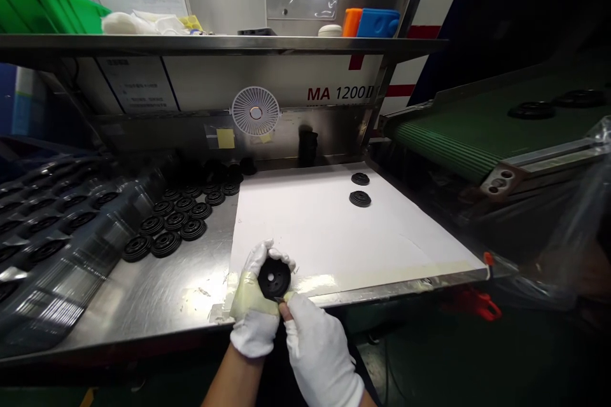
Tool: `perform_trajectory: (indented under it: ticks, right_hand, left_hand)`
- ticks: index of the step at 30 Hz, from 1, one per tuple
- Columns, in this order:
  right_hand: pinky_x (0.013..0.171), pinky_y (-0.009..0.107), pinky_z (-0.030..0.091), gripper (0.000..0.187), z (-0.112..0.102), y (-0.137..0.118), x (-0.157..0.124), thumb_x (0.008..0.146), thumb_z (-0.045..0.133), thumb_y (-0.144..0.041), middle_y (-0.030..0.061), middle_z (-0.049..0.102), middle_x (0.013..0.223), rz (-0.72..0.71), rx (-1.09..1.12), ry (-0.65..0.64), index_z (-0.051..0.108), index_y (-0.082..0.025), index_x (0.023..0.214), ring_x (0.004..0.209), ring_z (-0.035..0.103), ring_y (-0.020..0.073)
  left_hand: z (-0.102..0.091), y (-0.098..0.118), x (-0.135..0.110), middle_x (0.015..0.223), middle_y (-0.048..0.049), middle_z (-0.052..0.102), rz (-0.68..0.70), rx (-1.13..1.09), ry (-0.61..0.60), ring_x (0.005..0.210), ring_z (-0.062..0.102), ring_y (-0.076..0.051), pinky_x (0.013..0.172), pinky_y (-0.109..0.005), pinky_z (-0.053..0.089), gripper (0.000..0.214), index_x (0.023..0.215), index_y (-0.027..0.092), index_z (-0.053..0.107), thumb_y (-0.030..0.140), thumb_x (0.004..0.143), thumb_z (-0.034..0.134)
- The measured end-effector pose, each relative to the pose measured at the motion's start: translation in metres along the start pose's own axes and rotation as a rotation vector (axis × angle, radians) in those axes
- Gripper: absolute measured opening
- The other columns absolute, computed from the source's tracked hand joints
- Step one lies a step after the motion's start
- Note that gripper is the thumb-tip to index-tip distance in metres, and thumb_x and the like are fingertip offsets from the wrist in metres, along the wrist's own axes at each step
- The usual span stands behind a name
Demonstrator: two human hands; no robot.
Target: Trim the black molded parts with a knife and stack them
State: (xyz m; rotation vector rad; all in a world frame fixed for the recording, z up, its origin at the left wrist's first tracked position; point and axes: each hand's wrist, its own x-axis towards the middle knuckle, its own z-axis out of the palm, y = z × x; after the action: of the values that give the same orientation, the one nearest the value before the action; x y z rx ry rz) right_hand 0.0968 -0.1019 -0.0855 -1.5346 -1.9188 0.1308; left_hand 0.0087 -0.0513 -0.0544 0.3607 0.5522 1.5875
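Black rubber disc (274, 278), hole facing up, clenched by the left hand (255, 305), right hand (319, 350) fingers pinching its rim.

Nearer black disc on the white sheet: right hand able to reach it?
Probably yes: only the white paper sheet lies between the white-gloved right hand and the round black ribbed disc, though its fingers are on another black disc.
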Motion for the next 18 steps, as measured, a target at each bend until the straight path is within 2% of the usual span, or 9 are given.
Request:
perform_trajectory:
  ticks: [2,4,6,8,15,18]
  right_hand:
    - [0.048,0.027,0.022,0.029,-0.001,-0.001,0.002,0.089,0.033,-0.028,-0.0018,0.058,0.055,0.001,0.009,-0.004,0.052,-0.022,0.068,0.048,0.054,0.0139]
    - [0.048,0.027,0.023,0.03,-0.003,0.002,0.004,0.09,0.033,-0.028,-0.0016,0.059,0.057,0.004,0.024,-0.024,0.053,-0.022,0.069,0.049,0.053,0.0136]
    - [0.049,0.027,0.024,0.029,-0.005,0.005,0.007,0.091,0.032,-0.028,-0.0011,0.059,0.059,0.016,0.031,-0.043,0.054,-0.022,0.071,0.05,0.054,0.0139]
    - [0.051,0.027,0.025,0.028,-0.007,0.009,0.009,0.091,0.033,-0.028,-0.0006,0.06,0.061,0.032,0.018,-0.047,0.055,-0.022,0.075,0.052,0.055,0.0147]
    - [0.05,0.028,0.023,0.026,-0.006,0.009,0.008,0.089,0.036,-0.027,-0.0006,0.06,0.059,0.023,-0.026,-0.051,0.055,-0.022,0.073,0.05,0.054,0.0153]
    - [0.051,0.027,0.024,0.026,-0.005,0.009,0.01,0.09,0.035,-0.027,-0.0002,0.061,0.061,0.038,-0.02,-0.017,0.057,-0.022,0.078,0.052,0.055,0.0151]
  left_hand:
    - [0.001,0.003,0.0,0.08,-0.0043,0.059,-0.013,0.036,0.016,0.079,0.058,-0.016,0.082,-0.036,0.047,0.021,0.097,0.015,0.061,0.019,0.076,0.057]
    - [0.0,0.008,0.0,0.084,-0.0077,0.062,-0.118,0.066,0.042,0.083,0.06,-0.02,0.082,-0.04,0.048,0.025,0.098,0.013,0.061,0.02,0.075,0.057]
    - [-0.002,0.011,0.0,0.08,-0.0077,0.062,-0.231,0.046,0.047,0.078,0.06,-0.02,0.078,-0.041,0.049,0.024,0.095,0.013,0.063,0.022,0.074,0.057]
    - [-0.003,0.012,0.001,0.073,-0.0049,0.06,-0.265,0.011,0.032,0.071,0.059,-0.018,0.074,-0.038,0.05,0.02,0.089,0.014,0.063,0.024,0.073,0.057]
    - [-0.001,0.007,0.001,0.073,-0.0019,0.056,-0.166,0.025,0.044,0.069,0.056,-0.015,0.071,-0.034,0.05,0.014,0.086,0.016,0.061,0.021,0.073,0.059]
    - [-0.002,0.006,0.0,0.076,-0.0014,0.056,-0.095,0.054,0.003,0.072,0.058,-0.015,0.073,-0.032,0.05,0.016,0.089,0.017,0.06,0.018,0.074,0.059]
